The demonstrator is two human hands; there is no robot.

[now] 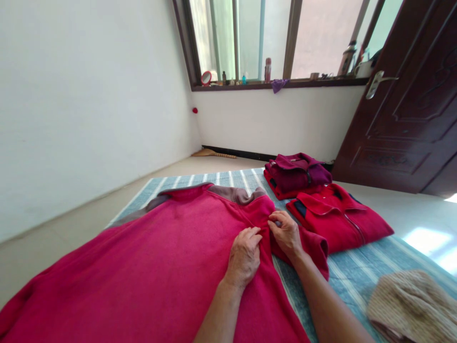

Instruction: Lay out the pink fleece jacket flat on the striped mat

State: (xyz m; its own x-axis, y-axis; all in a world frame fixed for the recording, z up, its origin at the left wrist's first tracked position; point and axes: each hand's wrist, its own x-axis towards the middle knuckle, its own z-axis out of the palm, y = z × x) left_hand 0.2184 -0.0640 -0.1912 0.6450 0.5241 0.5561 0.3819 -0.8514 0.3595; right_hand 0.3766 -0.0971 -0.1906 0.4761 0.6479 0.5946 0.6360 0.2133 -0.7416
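A pink-red fleece top (150,267) with grey shoulder panels lies spread out over the striped bed cover (353,281), its collar end pointing away from me. My left hand (246,252) rests on the top near its right side, fingers curled and pinching the cloth. Just right of it, my right hand (287,233) grips the cloth beside the shoulder, thumb and fingers drawn together. One sleeve (316,245) of the top passes under my right wrist and sticks out to the right. The other sleeve runs out of view at the lower left.
A folded red zip jacket (341,214) lies right of the top. Behind it sits a stack with a folded purple jacket (302,169) uppermost. A beige knitted item (414,305) is at the lower right. Beyond are a windowsill (300,85) with bottles and a dark red door (403,105).
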